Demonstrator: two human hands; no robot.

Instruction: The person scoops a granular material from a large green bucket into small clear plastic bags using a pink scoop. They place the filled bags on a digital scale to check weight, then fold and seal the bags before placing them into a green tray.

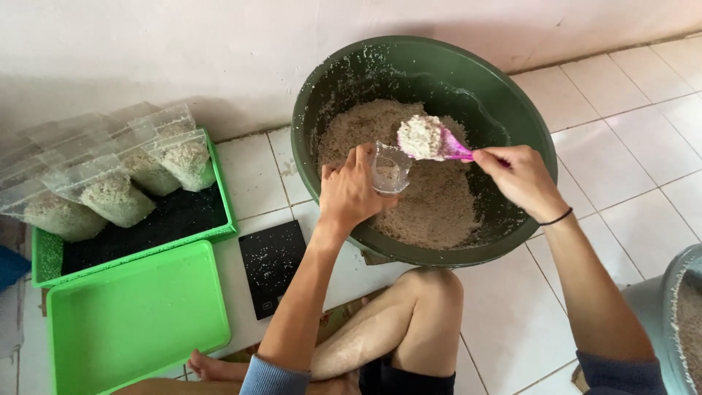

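A heaped pink scoop point(433, 140) is held over a clear plastic bag point(387, 170) above the green basin point(512, 110).

The scoop handle is clamped in the right hand point(521, 178), its long axis level, bowl pointing left; the bag's mouth is gripped by the left hand point(351, 192). Grainy pale mash point(431, 208) fills the round basin. Filled bags point(110, 194) are stood in a green tray point(219, 190) by the wall.
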